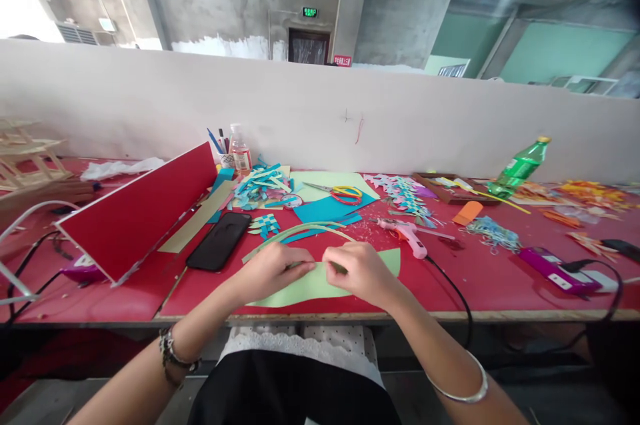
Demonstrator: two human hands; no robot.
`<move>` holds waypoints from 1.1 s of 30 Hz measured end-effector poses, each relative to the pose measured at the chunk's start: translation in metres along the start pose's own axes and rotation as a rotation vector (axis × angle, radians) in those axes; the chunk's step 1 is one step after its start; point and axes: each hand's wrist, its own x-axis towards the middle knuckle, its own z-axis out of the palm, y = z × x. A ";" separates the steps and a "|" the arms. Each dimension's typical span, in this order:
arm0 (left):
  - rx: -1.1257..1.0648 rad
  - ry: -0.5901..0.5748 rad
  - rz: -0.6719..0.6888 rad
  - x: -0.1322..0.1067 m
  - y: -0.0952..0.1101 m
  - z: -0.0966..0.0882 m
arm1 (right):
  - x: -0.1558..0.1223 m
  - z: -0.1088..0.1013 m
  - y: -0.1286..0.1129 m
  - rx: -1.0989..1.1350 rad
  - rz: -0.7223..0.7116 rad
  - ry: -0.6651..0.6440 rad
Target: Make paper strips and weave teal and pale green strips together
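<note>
My left hand [274,275] and my right hand [361,273] are close together over the near edge of the table, fingers closed in a pinch. Between them they grip light green paper [305,290], whose sheet spreads out beneath both hands. Exactly how the fingers fold or hold it is hidden. Just behind the hands, a narrow pale green paper strip [305,227] arches up. Beyond it lie blue paper [320,210] and scissors [345,194] with yellow and red handles. A small woven piece of blue and green strips [267,226] rests past my left hand.
On the red table [200,295], a black phone [219,241] lies left and a pink glue gun [411,238] with a cord lies right. A red board [150,215] stands at left. Cut strips [265,185] are heaped behind. A green bottle [523,168] leans at far right.
</note>
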 end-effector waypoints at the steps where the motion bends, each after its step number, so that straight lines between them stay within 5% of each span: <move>1: -0.022 -0.005 -0.004 -0.001 -0.002 -0.001 | -0.002 0.001 0.004 0.015 0.019 0.016; 13: 0.089 -0.029 -0.127 -0.040 -0.040 -0.047 | -0.062 -0.009 0.068 -0.217 0.229 0.106; 18: 0.167 -0.076 -0.059 -0.032 -0.020 -0.048 | -0.038 -0.021 0.032 -0.012 0.196 0.303; 23: 0.216 -0.043 0.009 -0.017 0.002 -0.035 | -0.004 -0.016 -0.013 0.081 0.039 -0.065; 33: 0.696 0.229 0.101 -0.017 -0.006 -0.009 | 0.005 -0.003 -0.014 0.219 0.135 -0.109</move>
